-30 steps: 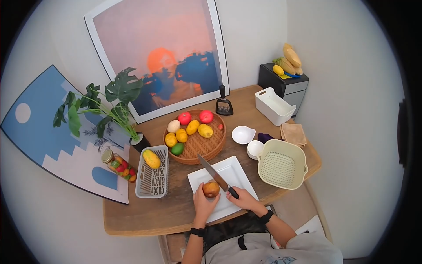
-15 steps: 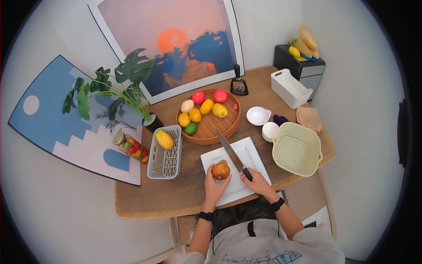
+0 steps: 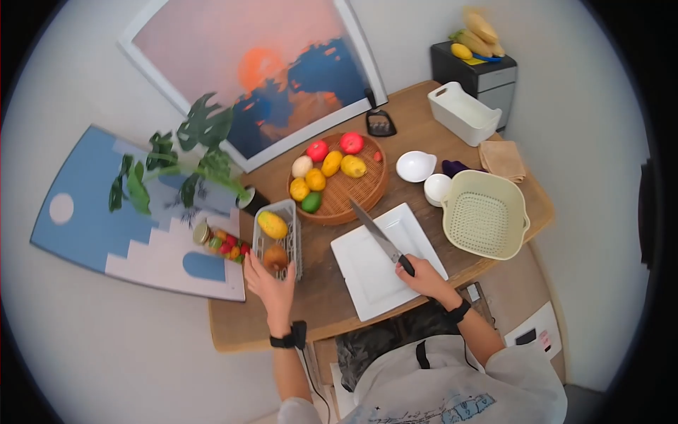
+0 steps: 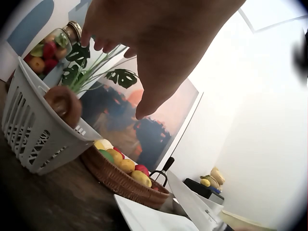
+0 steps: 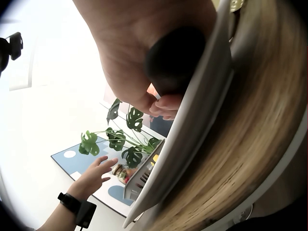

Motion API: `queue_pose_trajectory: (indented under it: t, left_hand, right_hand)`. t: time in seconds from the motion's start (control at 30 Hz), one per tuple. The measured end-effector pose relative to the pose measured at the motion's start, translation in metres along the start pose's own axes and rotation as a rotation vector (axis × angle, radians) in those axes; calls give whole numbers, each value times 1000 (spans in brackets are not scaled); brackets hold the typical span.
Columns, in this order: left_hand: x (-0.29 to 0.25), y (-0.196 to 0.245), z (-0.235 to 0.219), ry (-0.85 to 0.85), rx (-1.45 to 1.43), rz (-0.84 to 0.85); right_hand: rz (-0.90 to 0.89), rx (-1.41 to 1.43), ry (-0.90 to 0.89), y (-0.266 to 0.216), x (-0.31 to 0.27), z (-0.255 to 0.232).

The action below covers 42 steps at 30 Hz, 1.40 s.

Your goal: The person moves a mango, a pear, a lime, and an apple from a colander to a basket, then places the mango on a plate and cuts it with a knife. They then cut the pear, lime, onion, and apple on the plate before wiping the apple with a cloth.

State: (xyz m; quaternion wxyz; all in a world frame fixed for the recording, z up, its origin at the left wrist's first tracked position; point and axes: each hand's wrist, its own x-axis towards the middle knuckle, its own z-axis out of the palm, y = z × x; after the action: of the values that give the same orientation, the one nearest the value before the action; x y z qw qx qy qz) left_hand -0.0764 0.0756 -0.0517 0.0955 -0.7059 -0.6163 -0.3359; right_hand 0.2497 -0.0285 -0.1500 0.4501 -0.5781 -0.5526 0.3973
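My left hand [image 3: 270, 285] hovers by the near end of the grey slatted basket [image 3: 296, 240], fingers spread and nothing in them. A round brown fruit [image 3: 275, 257] is in that basket, just beyond the fingertips and behind a yellow fruit [image 4: 103, 145] in the row of things; the left wrist view shows the brown one blurred at basket-rim height, apart from the hand. The right hand [image 3: 426, 276] grips the black handle of a kitchen knife [image 3: 376, 229]. Its blade slants over the square white plate [image 3: 357, 275], tip toward the wicker tray.
A round wicker tray [image 3: 367, 185] of fruit stands behind the plate. A jar of fruit [image 3: 224, 242] and a potted plant [image 3: 252, 201] are beside the basket. To the right are white bowls [image 3: 416, 167], a pale green colander [image 3: 487, 185], a folded cloth [image 3: 503, 160] and a white bin [image 3: 452, 113].
My left hand has carried the brown fruit from the plate to the grey basket and let it go. The right hand still holds the knife over the plate. The head view has shifted.
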Motion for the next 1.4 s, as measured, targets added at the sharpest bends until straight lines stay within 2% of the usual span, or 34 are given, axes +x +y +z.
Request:
queue_pose_trajectory:
  t: [0.03,0.2,0.23,0.3,0.33,0.43,0.47,0.6,0.73,0.9,0.97,1.0,1.1,1.2,1.3,1.4]
  left_hand:
    - [-6,13,0,-13,25,26]
    - [-45,73,14,-117,-250,199]
    - [-48,78,22,-184,-309,221]
    - [-52,79,36,-303,-412,256]
    - [-50,88,40,-229,-425,342]
    - [-53,90,58,-333,-549,331]
    - [-52,93,62,-287,-583,362]
    - [-55,92,53,-159,-592,284]
    - [-55,52,12,7,-532,185]
    - [-62,-56,-28,328,-39,-18]
    - [-62,-87,-35,336,263,-138]
    - [-63,-101,-37,338,410,-197]
    - [-98,-178,-8,156,602,-256]
    - [-103,-188,-5,-70,287,-452]
    - [-108,-184,1,-13,259,-313]
    - [-115,-176,2,60,204,-264]
  right_hand:
    - [-65,25,19,5,0,2]
    - [-17,-15,20,2,-2,2]
    - [-51,3,29,2,-2,2]
    - [8,5,-4,0,-2,0]
    - [17,1,-16,0,-2,-2]
    - [18,-7,-37,1,1,-1]
    - [6,-12,-33,3,1,-1]
    - [10,-15,4,1,1,0]
    - [-26,3,48,3,1,5]
    - [12,-5,-3,-3,4,2]
    - [8,0,0,-4,4,2]
    - [72,0,-42,-8,4,0]
    - [14,18,-10,-1,5,3]
    - [53,-14,4,-4,3,3]
    - [37,-26,23,-5,2,4]
    - [17,-21,34,-6,1,4]
